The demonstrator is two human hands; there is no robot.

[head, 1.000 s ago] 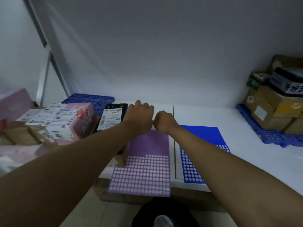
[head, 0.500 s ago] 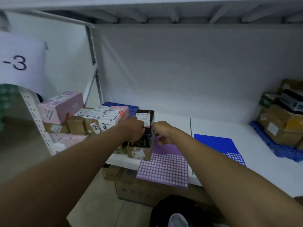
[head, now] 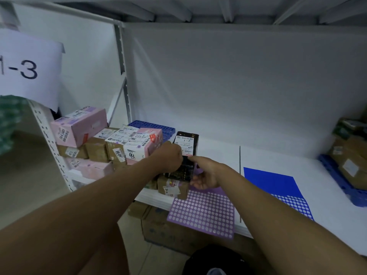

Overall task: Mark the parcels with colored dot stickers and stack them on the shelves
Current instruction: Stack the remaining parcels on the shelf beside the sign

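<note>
Black parcel (head: 185, 150) is gripped by the left hand (head: 170, 157); right hand (head: 204, 175) is held beside it, index extended, apparently pressing a dot. Several parcels are stacked left; purple sticker sheet (head: 204, 213) lies below, mostly unused.

Within a second, both hands left the purple sticker sheet (head: 202, 213): the left hand (head: 170, 157) reached the black parcel (head: 185, 147) while the right hand (head: 204, 173) opened beside its near end.
</note>
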